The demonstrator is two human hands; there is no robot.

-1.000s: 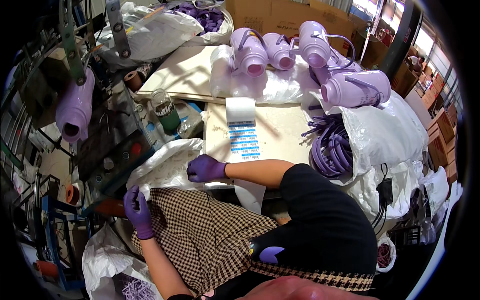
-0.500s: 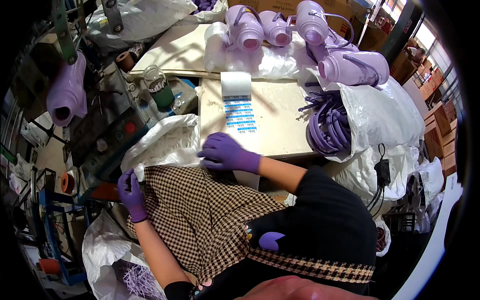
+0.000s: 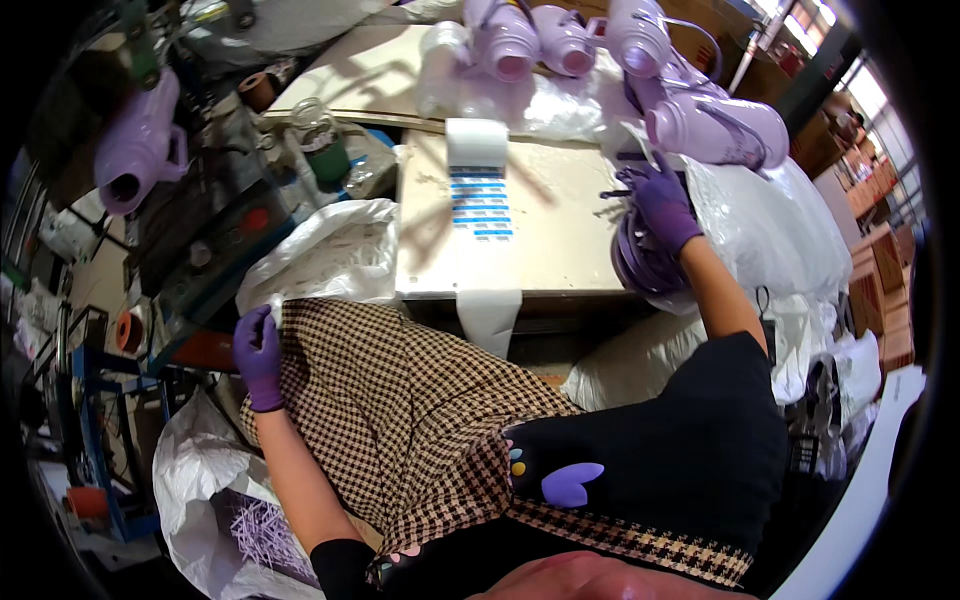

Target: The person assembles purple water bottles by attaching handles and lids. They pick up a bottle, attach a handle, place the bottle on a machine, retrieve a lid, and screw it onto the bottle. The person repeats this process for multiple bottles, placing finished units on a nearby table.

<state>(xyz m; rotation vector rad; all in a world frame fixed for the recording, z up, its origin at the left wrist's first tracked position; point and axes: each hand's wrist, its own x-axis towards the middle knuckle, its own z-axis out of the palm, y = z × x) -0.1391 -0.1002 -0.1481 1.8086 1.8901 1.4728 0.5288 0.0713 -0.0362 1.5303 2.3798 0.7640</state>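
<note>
My right hand [image 3: 665,207], in a purple glove, reaches over a bundle of curved purple plastic handles [image 3: 640,258] at the mouth of a white bag. Its fingers are stretched out among the handle ends, and I cannot see any handle gripped in them. On the left, my gloved left hand [image 3: 258,358] is held with curled fingers beside the edge of a dark machine [image 3: 225,255]. A small white piece [image 3: 275,305] shows by its fingertips; what the fingers hold, if anything, is hidden. A roll of white and blue labels [image 3: 477,145] lies on the pale table, its strip hanging over the front edge.
Several lilac thermos-flask shells [image 3: 715,130] lie at the back of the table [image 3: 560,240]. Another lilac shell [image 3: 140,150] hangs at the left of the machine. A glass jar [image 3: 322,145] stands beside it. Lower left, a white bag [image 3: 185,490] contains thin lilac scraps [image 3: 265,535].
My right hand has moved from the table's front edge, right and away, to the purple handles, uncovering the hanging label strip. My left hand stays nearly where it was.
</note>
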